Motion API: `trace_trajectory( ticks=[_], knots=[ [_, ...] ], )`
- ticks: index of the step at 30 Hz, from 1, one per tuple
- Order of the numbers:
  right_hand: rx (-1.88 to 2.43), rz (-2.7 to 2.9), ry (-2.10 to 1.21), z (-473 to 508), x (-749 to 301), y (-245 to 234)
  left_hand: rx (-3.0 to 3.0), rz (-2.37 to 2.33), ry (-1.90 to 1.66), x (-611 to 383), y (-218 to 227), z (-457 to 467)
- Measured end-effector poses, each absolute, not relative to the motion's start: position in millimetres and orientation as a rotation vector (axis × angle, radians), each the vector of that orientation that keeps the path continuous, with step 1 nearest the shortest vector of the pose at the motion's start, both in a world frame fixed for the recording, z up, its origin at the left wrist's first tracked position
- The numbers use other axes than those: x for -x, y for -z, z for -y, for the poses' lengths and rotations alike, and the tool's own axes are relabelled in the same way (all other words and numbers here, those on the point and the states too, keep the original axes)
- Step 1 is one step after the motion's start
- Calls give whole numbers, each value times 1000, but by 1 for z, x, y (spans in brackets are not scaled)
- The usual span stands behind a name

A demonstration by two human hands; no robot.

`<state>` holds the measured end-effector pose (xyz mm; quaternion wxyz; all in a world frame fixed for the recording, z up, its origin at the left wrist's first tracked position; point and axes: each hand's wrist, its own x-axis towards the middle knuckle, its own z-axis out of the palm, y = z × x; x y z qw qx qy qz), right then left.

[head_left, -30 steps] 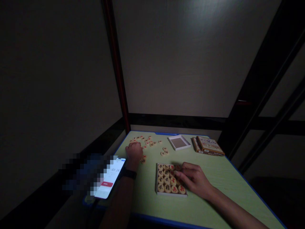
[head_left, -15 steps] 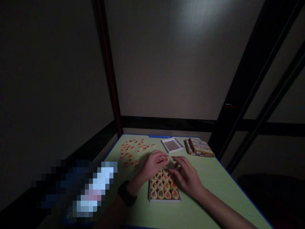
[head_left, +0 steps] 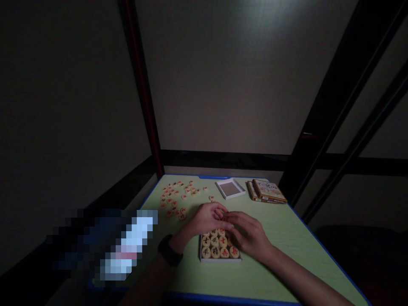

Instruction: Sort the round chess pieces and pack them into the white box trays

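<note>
Above the far part of a shallow white box (head_left: 220, 260), my left hand (head_left: 207, 219) and my right hand (head_left: 250, 233) meet at the fingertips. Both are closed around a Chinese chess piece (head_left: 226, 215), which the fingers almost wholly hide. Rows of round wooden Chinese chess pieces (head_left: 215, 241) with black or red characters fill the box's near part; my hands cover its far part. A few loose pieces (head_left: 212, 198) lie just beyond my left hand. A dark watch (head_left: 170, 250) is on my left wrist.
Many loose pieces (head_left: 177, 192) are scattered at the table's back left. An open white box lid (head_left: 230, 196) lies at the back, beside two stacked brown printed boxes (head_left: 267, 191). A blurred-out bright patch (head_left: 130, 242) covers the left edge of the green table (head_left: 287, 263).
My hands have come together at the fingertips, the right moving left. The red-marked piece that showed in my left fingers is now mostly hidden. The view has tilted slightly.
</note>
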<state>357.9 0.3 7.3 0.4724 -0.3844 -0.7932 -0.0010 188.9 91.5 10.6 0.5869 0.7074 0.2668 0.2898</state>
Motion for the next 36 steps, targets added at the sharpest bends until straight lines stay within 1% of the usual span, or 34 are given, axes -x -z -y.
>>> trace_trajectory(
  ticks=[5,8,11,17,25,31,36],
  knots=[
    [951,2007,-417,6,-358,-16,-1732,-624,-823,-178,-23,-95],
    [931,2095,-553,10,-355,-18,-1718,-754,-906,-176,-25,-95],
    [883,2173,-558,12,-352,-18,-1689,-854,-949,-180,-22,-97],
    [852,2181,-545,10,-352,-13,-1733,-881,-968,-186,-10,-107],
    [805,2170,-564,8,-352,-10,-2067,-1111,-893,-183,-3,-109],
    [792,2164,-546,8,-351,-8,-2442,-1329,-670,-180,-14,-97],
    [779,2145,-526,8,-348,-9,-2554,-1457,-491,-178,-21,-91]
  ],
)
